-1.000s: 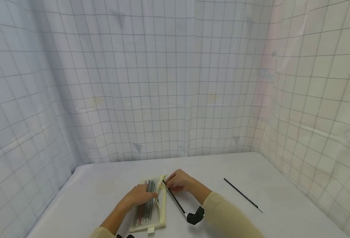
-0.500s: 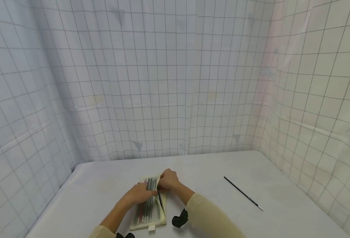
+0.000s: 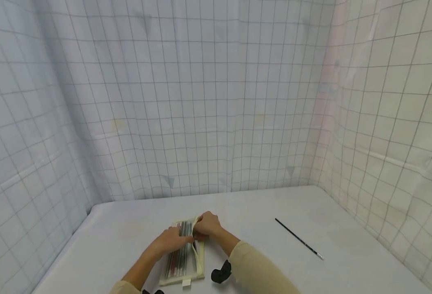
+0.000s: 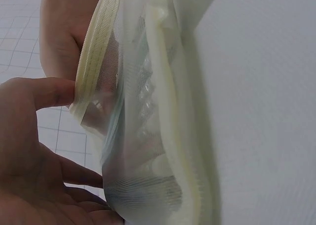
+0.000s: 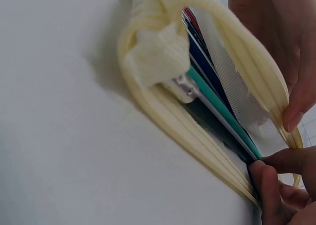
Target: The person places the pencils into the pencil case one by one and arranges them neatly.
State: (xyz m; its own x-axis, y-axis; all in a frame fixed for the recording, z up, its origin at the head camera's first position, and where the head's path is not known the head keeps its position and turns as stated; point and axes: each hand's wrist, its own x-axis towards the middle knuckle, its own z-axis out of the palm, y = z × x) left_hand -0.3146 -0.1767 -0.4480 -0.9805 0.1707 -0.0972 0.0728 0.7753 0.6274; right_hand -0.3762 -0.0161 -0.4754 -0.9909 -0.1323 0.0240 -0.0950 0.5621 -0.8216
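Observation:
A pale yellow mesh zip pencil case (image 3: 201, 267) lies on the table, its zip undone, with several pencils (image 3: 179, 257) inside. My left hand (image 3: 172, 241) grips its zip edge; in the left wrist view the thumb presses the yellow zip tape (image 4: 96, 52) while the fingers bear on the mesh. Reaching into the opening at the far end, my right hand (image 3: 206, 224) pinches a pencil (image 5: 218, 115) with a silver end, seen in the right wrist view alongside a teal pencil (image 5: 200, 81). Mesh and fingers hide part of the held pencil.
A single black pencil (image 3: 299, 239) with a whitish end lies on the right of the white table (image 3: 252, 212). A black wrist mount (image 3: 221, 272) sits beside the right sleeve. Grid-patterned curtains (image 3: 208, 102) surround the table's back and sides.
My right hand has moved left and brought the pencil from beside the case into its opening. The left hand stays at the zip edge.

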